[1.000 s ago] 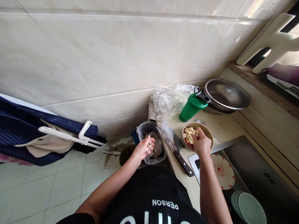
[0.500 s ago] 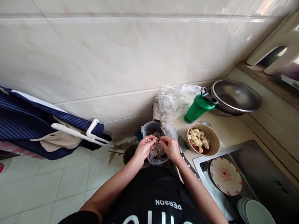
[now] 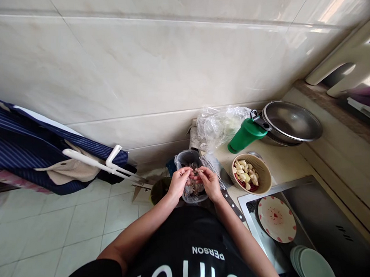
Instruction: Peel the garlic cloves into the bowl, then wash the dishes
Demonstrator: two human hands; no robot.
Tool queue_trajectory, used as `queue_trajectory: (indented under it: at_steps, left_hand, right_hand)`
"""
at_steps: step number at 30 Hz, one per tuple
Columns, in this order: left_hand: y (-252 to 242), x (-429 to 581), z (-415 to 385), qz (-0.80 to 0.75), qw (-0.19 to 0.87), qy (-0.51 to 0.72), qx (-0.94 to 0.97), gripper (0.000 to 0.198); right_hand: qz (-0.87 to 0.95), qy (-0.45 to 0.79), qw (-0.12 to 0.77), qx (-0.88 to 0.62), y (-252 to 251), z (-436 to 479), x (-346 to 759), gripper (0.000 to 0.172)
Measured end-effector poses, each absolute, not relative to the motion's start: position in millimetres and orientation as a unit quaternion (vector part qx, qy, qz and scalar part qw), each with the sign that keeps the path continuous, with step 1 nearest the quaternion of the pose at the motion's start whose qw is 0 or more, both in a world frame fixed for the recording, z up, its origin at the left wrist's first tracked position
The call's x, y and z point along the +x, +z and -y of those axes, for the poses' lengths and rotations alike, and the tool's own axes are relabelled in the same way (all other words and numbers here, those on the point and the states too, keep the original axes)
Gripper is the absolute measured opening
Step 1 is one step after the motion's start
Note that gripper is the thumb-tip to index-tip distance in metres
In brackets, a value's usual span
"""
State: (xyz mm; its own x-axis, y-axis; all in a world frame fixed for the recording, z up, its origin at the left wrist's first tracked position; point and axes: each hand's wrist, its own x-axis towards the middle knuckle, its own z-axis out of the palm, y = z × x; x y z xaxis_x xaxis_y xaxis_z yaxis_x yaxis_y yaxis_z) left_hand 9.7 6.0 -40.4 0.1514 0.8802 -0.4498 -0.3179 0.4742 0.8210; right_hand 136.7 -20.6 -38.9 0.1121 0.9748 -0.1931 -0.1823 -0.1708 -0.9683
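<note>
Over a bin lined with a clear bag (image 3: 203, 198) both my hands are raised, a small gap between their fingertips. My left hand (image 3: 178, 183) is closed in a pinch on a small pale piece that looks like a garlic clove, mostly covered by the fingers. My right hand (image 3: 211, 184) pinches too, thumb against forefinger; what it holds is too small to make out. Brownish and pale scraps (image 3: 194, 190) that look like garlic skins lie in the bin. Right of my hands, a beige basket (image 3: 266, 184) contains several peeled garlic cloves (image 3: 245, 172) over something red.
A knife with a dotted black handle (image 3: 233, 205) lies at the counter edge. Behind are crumpled plastic bags (image 3: 217, 126), a green shaker bottle (image 3: 245, 136) and a metal bowl (image 3: 292, 120). A plate (image 3: 276, 224) and stacked green dishes (image 3: 315, 264) sit right. White poles (image 3: 90, 162) stand left.
My fingertips have drawn apart slightly over the bin, the right hand shifting a little away from the left. The view has tilted a little; the basket and bin have not moved.
</note>
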Motion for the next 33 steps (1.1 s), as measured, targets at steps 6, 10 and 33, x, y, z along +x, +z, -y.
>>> queue_trajectory:
  at_steps: [6, 10, 33]
  left_hand:
    - [-31.4, 10.6, -0.5, -0.472, 0.680, 0.298, 0.475, 0.039]
    - [-23.3, 12.1, 0.9, -0.435, 0.721, 0.265, 0.471, 0.034]
    - [-25.3, 7.9, 6.7, -0.339, 0.833, 0.255, 0.356, 0.038]
  right_hand:
    - [0.527, 0.394, 0.480, -0.580, -41.8, 23.2, 150.5, 0.023]
    - [0.614, 0.322, 0.460, -0.556, -37.3, 25.7, 150.7, 0.026]
    - [0.664, 0.279, 0.439, -0.537, -34.2, 29.3, 151.3, 0.027]
